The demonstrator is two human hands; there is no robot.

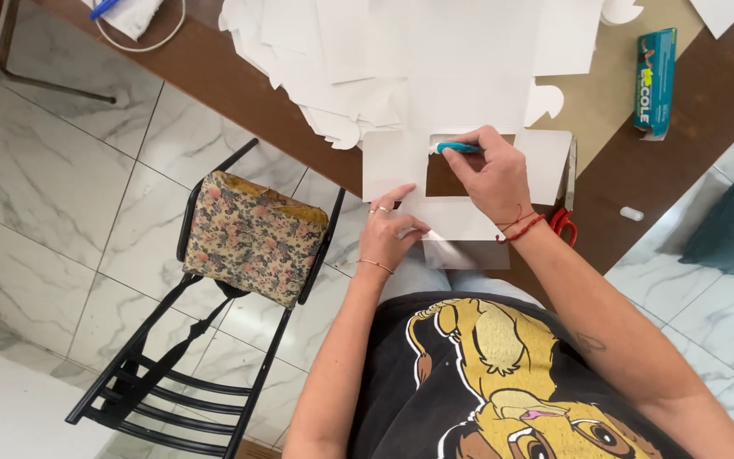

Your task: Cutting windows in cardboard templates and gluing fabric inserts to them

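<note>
Right hand point(493, 177) pinches a small teal-handled cutter point(459, 148) at the window cutout of a flat white die-cut card sheet point(469, 170) on the brown wooden table point(256, 93). Left hand point(394, 228) presses fingers-down on the sheet's near edge. Red-handled scissors point(565, 223) lie just right of the right wrist.

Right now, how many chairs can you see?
1 whole chair: a black one with a flowery cushion, standing on the marble floor to the left of the person's left hand. Metal legs at the top left corner may belong to another seat, mostly hidden.
</note>
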